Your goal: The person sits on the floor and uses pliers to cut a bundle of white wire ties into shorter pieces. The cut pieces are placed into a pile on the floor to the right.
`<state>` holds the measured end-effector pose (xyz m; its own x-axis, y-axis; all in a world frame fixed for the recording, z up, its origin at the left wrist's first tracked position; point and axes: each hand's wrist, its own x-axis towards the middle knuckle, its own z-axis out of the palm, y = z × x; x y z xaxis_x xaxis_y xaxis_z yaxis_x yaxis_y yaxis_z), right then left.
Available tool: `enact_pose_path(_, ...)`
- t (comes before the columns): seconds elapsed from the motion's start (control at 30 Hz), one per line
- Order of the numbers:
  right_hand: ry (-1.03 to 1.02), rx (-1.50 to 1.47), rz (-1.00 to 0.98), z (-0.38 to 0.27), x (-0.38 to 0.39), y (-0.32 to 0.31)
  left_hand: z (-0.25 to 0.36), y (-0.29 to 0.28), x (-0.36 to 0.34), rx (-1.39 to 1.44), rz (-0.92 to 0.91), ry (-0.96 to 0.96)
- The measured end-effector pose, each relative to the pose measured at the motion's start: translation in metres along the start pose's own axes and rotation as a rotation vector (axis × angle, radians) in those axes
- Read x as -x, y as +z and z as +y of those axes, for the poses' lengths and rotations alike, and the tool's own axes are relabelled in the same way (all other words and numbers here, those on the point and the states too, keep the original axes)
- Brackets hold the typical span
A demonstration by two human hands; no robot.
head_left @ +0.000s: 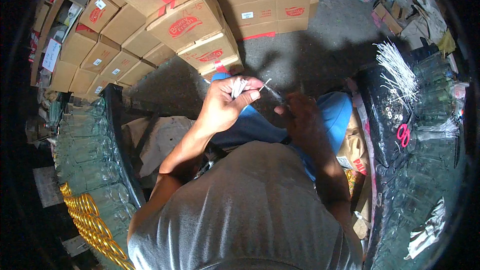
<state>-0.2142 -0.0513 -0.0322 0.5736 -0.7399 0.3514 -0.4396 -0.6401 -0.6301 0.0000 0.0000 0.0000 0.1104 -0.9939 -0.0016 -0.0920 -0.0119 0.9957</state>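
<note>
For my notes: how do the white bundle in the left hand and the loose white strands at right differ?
The bundle sits in the left hand; the loose strands lie on the black surface. The hand partly hides the bundle; the strands fan out openly. Both are white.

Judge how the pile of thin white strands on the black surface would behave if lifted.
The thin white strands are likely light, being slender. They seem somewhat springy, lying nearly straight. They may scatter, their ends splaying apart.
</note>
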Motion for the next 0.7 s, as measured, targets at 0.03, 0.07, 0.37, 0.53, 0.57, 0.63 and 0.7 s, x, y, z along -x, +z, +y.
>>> enact_pose_path(0.03, 0.020, -0.014, 0.004, -0.002, -0.001, -0.002, 0.004, 0.002, 0.000, -0.074, 0.002, 0.057)
enact_pose_path(0.07, 0.041, -0.029, 0.008, -0.003, -0.002, -0.004, 0.005, 0.003, 0.000, -0.148, 0.005, 0.115)
enact_pose_path(0.37, -0.048, -0.074, 0.086, -0.011, -0.004, -0.008, 0.002, 0.011, 0.006, -0.214, 0.116, 0.183)
enact_pose_path(0.53, -0.060, -0.018, 0.085, -0.003, 0.000, 0.002, 0.003, 0.015, 0.008, -0.162, 0.151, 0.218)
enact_pose_path(0.57, -0.088, 0.005, 0.095, -0.001, 0.001, 0.004, 0.003, 0.015, 0.008, -0.153, 0.153, 0.216)
enact_pose_path(0.63, -0.018, 0.026, 0.018, -0.010, -0.001, -0.003, 0.002, 0.014, 0.007, -0.216, 0.166, 0.266)
enact_pose_path(0.7, 0.021, -0.019, 0.006, -0.014, -0.001, -0.003, 0.003, 0.013, 0.007, -0.256, 0.172, 0.279)
